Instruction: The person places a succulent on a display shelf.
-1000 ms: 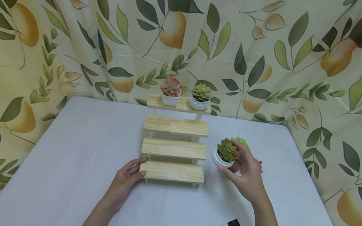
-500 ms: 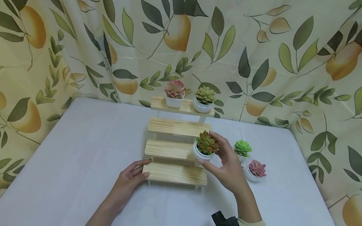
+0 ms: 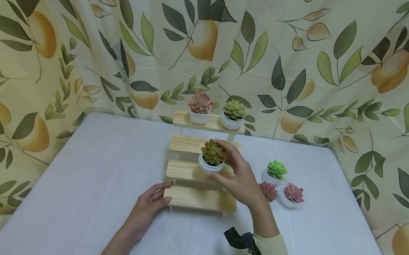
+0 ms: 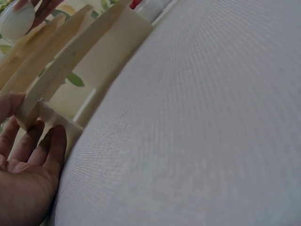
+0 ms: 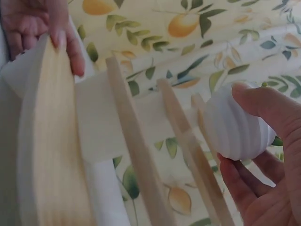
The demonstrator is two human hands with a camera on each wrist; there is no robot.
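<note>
My right hand grips a small potted succulent with reddish-green leaves, held in front of the middle shelves of a tiered wooden stand. In the right wrist view, thumb and fingers span its ribbed white pot; the plant itself is mostly hidden there. At the stand's left end, my left hand pinches the lowest shelf. The left wrist view shows the thumb above that board and fingers beneath. On the top shelf sit a pink succulent in a square pot and a pale green succulent in a round pot.
Right of the stand, a bright green succulent, a pink succulent and a dusky red succulent stand close together on the white-covered table. A fruit-and-leaf patterned curtain hangs behind.
My right hand has carried the reddish-green succulent leftward from beside the other plants to the front of the shelves. My left hand keeps its hold on the stand; the view has shifted slightly.
</note>
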